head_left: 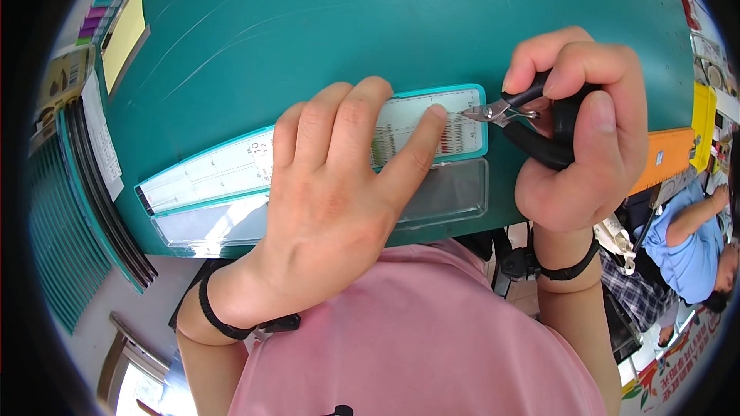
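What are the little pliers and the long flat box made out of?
The pliers look like bare grey metal at the shiny tips, with black handles that seem rubbery or plastic. The long box seems to be plastic: a teal rim and a see-through lid beside it, which shows the green mat underneath.

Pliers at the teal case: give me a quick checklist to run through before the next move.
1. Right hand grips the pliers firmly: ok.
2. Plier tip at the case, by its right end: ok.
3. Left hand presses the case flat on the mat: ok.
4. Left fingertips clear of the tip: not ok, very close.
5. Something held in the tip: cannot tell.
6. Clear lid lies open, out of the way: ok.
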`<state>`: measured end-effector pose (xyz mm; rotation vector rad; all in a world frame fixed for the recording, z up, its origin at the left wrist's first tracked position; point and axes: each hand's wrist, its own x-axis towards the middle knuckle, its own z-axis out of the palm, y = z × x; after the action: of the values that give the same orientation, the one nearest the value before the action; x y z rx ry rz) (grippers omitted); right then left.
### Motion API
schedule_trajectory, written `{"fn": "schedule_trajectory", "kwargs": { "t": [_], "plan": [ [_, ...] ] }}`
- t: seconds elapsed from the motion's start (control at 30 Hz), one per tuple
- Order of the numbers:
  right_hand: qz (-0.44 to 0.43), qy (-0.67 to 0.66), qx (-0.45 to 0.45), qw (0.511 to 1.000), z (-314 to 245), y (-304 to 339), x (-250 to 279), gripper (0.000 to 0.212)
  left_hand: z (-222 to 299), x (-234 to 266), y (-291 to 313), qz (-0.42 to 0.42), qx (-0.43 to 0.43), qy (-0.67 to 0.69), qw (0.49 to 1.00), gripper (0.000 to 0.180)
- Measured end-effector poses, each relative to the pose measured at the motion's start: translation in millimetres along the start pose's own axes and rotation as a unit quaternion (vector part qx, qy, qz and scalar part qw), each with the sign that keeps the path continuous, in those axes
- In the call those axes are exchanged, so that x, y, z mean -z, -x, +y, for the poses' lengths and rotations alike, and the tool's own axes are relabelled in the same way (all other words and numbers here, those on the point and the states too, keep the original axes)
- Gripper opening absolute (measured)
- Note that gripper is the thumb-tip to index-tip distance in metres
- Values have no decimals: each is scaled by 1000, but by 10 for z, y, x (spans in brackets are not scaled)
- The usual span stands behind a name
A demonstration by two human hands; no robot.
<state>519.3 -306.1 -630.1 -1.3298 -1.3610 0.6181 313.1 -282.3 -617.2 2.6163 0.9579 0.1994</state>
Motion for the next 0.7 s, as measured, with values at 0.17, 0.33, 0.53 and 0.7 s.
{"fn": "schedule_trajectory", "kwargs": {
  "t": [0.17, 0.33, 0.53, 0.7],
  "plan": [
    [-5, 0, 5, 1000, 4, 0, 0, 30, 2, -2, -5, 0, -2, -3, 1000, 64],
    [-11, 7, 12, 1000, -11, 1, -6, 29, 16, -7, -3, 7, -4, -12, 1000, 62],
    [-18, 10, 18, 1000, -28, -3, -1, 28, 28, -14, -4, 11, -2, -16, 1000, 61],
    [-35, 3, 30, 999, -56, 19, -36, 26, 9, -7, 6, 18, -9, -14, 1000, 61]
  ]
}}
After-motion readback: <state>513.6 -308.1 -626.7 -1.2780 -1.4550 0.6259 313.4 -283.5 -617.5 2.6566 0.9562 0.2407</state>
